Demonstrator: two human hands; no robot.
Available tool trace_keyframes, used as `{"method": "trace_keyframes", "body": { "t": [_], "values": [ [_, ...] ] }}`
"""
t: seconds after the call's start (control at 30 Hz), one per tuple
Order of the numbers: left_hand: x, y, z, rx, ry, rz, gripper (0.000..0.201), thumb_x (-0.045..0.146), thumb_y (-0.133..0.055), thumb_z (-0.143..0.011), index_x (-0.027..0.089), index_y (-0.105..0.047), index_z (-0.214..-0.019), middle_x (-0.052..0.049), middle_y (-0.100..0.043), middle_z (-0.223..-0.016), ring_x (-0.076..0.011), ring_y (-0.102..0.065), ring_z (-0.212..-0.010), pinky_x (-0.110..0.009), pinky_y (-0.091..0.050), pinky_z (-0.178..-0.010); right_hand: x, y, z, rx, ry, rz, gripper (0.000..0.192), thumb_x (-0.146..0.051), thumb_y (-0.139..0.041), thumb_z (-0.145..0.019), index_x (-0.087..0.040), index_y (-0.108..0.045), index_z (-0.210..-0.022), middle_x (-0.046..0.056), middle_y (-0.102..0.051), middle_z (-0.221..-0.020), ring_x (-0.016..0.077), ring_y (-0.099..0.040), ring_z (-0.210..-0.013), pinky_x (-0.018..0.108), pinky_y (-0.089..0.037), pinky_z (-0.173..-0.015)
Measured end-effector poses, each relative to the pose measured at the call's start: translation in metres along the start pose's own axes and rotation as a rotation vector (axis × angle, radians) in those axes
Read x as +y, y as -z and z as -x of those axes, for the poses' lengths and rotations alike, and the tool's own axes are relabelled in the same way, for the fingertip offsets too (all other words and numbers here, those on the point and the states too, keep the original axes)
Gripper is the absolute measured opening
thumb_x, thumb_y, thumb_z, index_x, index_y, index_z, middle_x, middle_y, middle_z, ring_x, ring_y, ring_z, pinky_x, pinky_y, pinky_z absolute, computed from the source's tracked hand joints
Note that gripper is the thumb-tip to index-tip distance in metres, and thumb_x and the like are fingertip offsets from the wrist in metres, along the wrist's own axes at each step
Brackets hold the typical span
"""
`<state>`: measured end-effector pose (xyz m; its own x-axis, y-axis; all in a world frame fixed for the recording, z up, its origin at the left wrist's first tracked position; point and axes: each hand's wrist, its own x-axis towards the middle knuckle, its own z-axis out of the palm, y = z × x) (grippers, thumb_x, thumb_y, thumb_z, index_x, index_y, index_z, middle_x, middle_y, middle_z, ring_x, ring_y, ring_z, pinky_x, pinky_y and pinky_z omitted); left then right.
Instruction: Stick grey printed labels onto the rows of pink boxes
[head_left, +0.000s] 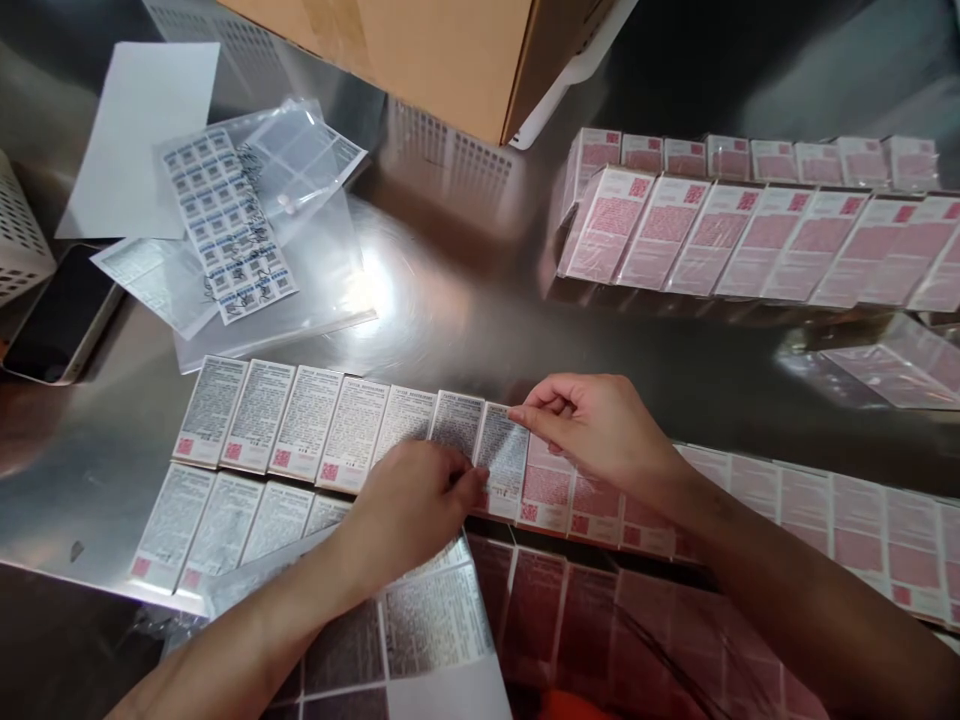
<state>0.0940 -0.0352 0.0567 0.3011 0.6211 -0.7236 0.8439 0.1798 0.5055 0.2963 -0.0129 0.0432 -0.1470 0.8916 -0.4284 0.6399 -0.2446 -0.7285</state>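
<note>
A silver printed label (504, 452) lies over one small box in a row of pink-and-white boxes (546, 482). My right hand (592, 420) is closed, pinching the label's upper right corner between thumb and finger. At its lower left edge, the fingers of my left hand (420, 495) are closed in a pinch, partly hidden by the hand itself. Boxes to the left carry similar silver labels (259, 412); those to the right show bare pink print. Beneath my left forearm lies a sheet of silver labels (435, 620), some of its places bare white.
Wrapped pink boxes (686, 235) stand in two rows at the back right. A cardboard box (420, 50) is at the back. On the metal table (450, 340) at left lie QR-code stickers (225, 225), white paper (146, 130) and a phone (60, 310).
</note>
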Motion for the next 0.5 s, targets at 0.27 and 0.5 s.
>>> {"method": "trace_keyframes", "body": {
  "t": [0.27,0.5],
  "values": [
    [0.0018,0.0013,-0.0008,-0.019,0.024,-0.005,0.038,0.040,-0.045,-0.088,0.021,-0.063,-0.060,-0.001,-0.058,-0.053,-0.0146,-0.046,-0.052,-0.029,-0.024,-0.054,0.0006,-0.0002,-0.0006,-0.007,-0.011,0.017,0.026,-0.047,-0.068,-0.081,-0.023,-0.073,-0.073,-0.002,-0.062,-0.053,0.0118,-0.052,-0.048,0.025,-0.036,-0.048],
    [0.0016,0.0010,-0.0017,-0.023,0.032,0.004,0.040,0.042,-0.045,-0.087,0.020,-0.067,-0.062,-0.001,-0.058,-0.053,-0.0148,-0.047,-0.051,-0.029,-0.025,-0.054,0.0006,-0.0010,0.0003,0.012,0.002,0.028,0.026,-0.046,-0.067,-0.082,-0.023,-0.072,-0.072,-0.001,-0.064,-0.057,0.0125,-0.054,-0.050,0.025,-0.037,-0.048]
  ]
}}
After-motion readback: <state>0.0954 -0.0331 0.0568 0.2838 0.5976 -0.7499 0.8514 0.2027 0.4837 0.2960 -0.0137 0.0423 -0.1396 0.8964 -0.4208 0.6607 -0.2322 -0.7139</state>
